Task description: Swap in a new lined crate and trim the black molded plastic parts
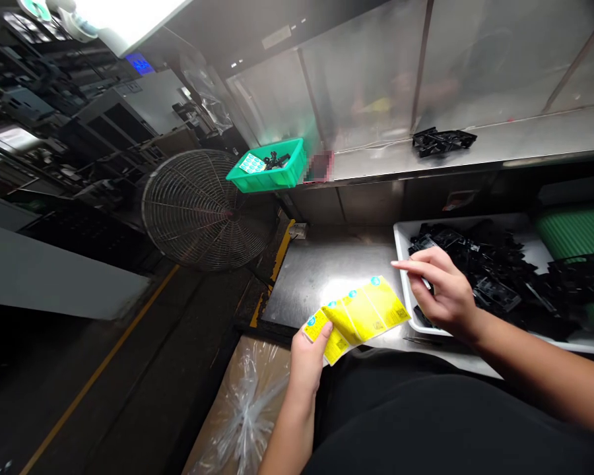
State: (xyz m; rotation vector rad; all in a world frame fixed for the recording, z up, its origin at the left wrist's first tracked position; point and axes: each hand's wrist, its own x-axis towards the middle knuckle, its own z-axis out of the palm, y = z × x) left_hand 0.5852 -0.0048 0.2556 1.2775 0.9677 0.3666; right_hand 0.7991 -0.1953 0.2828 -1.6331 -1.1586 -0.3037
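I pinch labels [373, 315] in my left hand [307, 353], left of the tray [400, 244]; right hand [444, 290] narrow, contents unclear. Label handling, seemingly: steady hold needed next.

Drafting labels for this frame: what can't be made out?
All head view:
Yellow sheet: fine print too small.
Left hand: fingertips hidden behind the sheet.
Right hand: any small thing held, hidden by curled fingers.
White tray: part of near rim, behind right forearm.
Lower black parts: under upper ones.
Item by green bin: pixelated.
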